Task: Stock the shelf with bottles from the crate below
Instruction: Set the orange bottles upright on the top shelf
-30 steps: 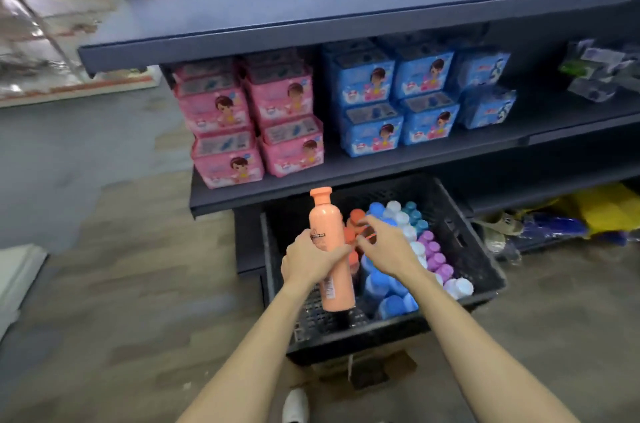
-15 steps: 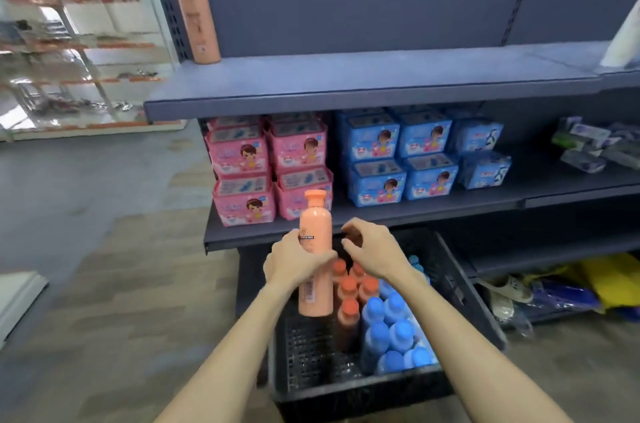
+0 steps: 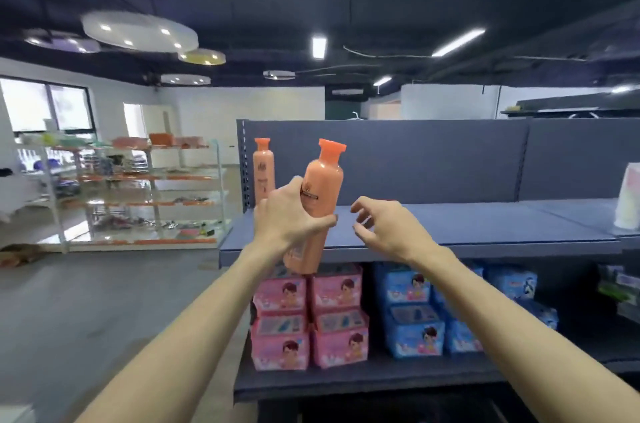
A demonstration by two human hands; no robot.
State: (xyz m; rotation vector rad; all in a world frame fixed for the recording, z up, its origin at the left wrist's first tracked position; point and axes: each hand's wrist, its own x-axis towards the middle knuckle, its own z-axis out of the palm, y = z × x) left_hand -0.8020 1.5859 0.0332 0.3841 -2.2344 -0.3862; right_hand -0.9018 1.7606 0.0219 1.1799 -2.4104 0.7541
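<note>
Head view shows the left hand point(image 3: 289, 218) gripping an orange bottle point(image 3: 317, 208), tilted right, in front of the top shelf's point(image 3: 485, 232) edge near 1 upright orange bottle on the shelf point(image 3: 264, 169), while the right hand point(image 3: 388, 228) hovers beside it, fingers loosely curled, holding nothing.

Held bottle point(image 3: 320, 201): orange body, brighter orange cap, dark label band. Far-left bottle point(image 3: 263, 169): same orange. Shelf point(image 3: 485, 228): blue-grey. Left boxes point(image 3: 308, 315): pink, cartoon child print. Right boxes point(image 3: 415, 315): blue, same print. Ceiling: black.
</note>
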